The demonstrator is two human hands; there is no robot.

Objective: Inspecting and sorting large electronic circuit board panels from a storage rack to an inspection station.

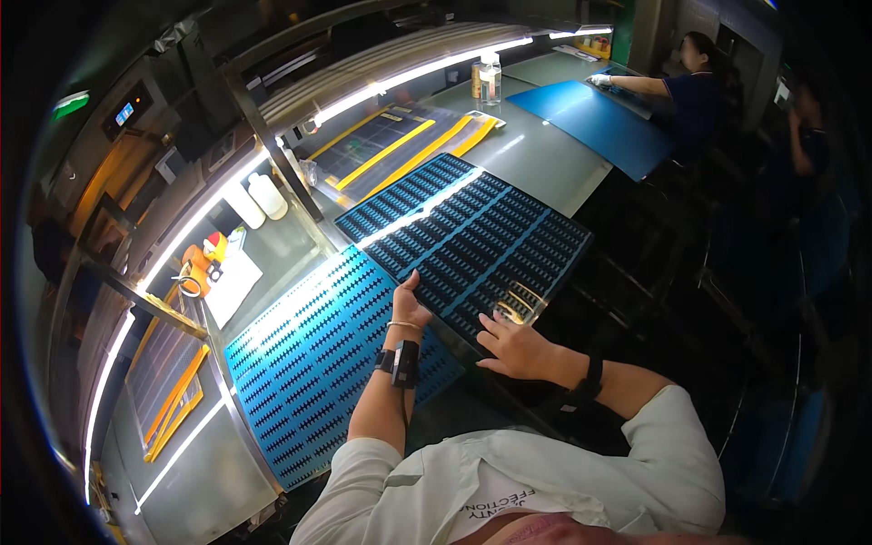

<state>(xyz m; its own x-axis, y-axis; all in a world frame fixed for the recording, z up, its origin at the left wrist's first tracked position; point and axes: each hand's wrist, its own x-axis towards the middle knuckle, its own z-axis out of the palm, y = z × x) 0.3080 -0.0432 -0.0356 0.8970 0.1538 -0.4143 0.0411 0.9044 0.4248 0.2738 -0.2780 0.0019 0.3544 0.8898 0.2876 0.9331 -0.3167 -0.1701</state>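
Note:
A dark, glossy panel (463,241) with rows of small blue marks is tilted in front of me, reflecting the lamp light. My left hand (411,307) holds its near left edge, thumb on the top face and the other fingers hidden below. At the near edge, close to the right corner, my right hand (516,348) grips the same panel; part of its grip is hidden. A bright blue panel (313,354) with rows of black marks lies to the left on the bench, partly behind my left forearm.
Long lamps (422,73) run above the grey bench (545,154). Yellow-edged film sheets (391,150), white bottles (266,196), orange tape rolls (193,269) and a clear bottle (490,80) stand or lie there. Far right, a gloved co-worker (695,100) handles a plain blue sheet (595,123).

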